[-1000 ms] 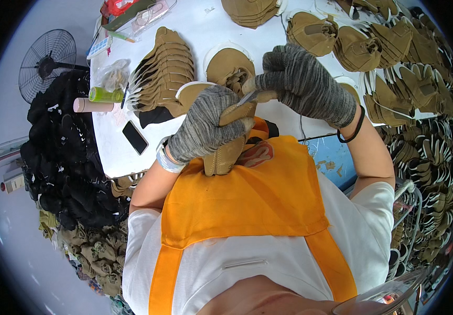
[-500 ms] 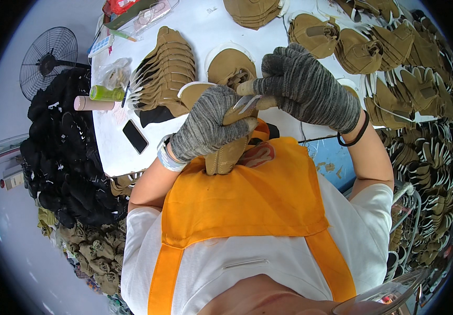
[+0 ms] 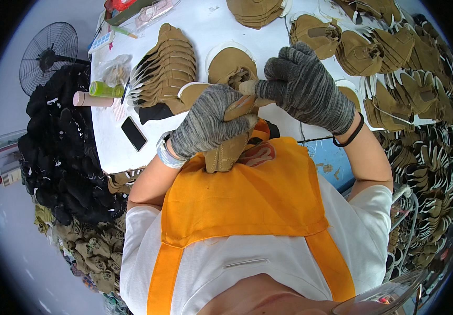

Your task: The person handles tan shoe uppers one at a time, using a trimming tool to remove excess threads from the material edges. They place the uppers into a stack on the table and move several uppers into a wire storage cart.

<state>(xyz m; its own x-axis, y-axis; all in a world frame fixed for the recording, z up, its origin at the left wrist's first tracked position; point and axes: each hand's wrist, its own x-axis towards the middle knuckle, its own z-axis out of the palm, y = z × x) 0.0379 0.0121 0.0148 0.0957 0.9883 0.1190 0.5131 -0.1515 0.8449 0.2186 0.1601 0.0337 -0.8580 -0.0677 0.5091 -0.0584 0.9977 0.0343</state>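
Against my chest I hold a tan shoe upper (image 3: pixel 225 155), its stitched toe end hanging low over my orange apron. My left hand (image 3: pixel 208 123), in a grey knitted glove with bare fingertips, is wrapped round it. My right hand (image 3: pixel 310 89), gloved the same way, is closed with thumb and fingers pinching the upper's top edge; its other fingers are curled in. Whether anything small is also in that pinch cannot be made out. Just beyond my hands another tan upper with a white edge (image 3: pixel 230 62) lies on the white table (image 3: pixel 205 21).
An overlapping row of tan uppers (image 3: pixel 167 68) lies left on the table, near a phone (image 3: pixel 133 134), a green roll (image 3: pixel 106 90) and a pink cylinder (image 3: pixel 91 100). More uppers (image 3: pixel 360 52) are piled right. Black pieces (image 3: pixel 69 147) are heaped left, below a fan (image 3: pixel 48 58).
The shiny pale strip seen at my right fingertips is no longer visible. My right hand has shifted slightly left; my left hand keeps its grip on the upper.
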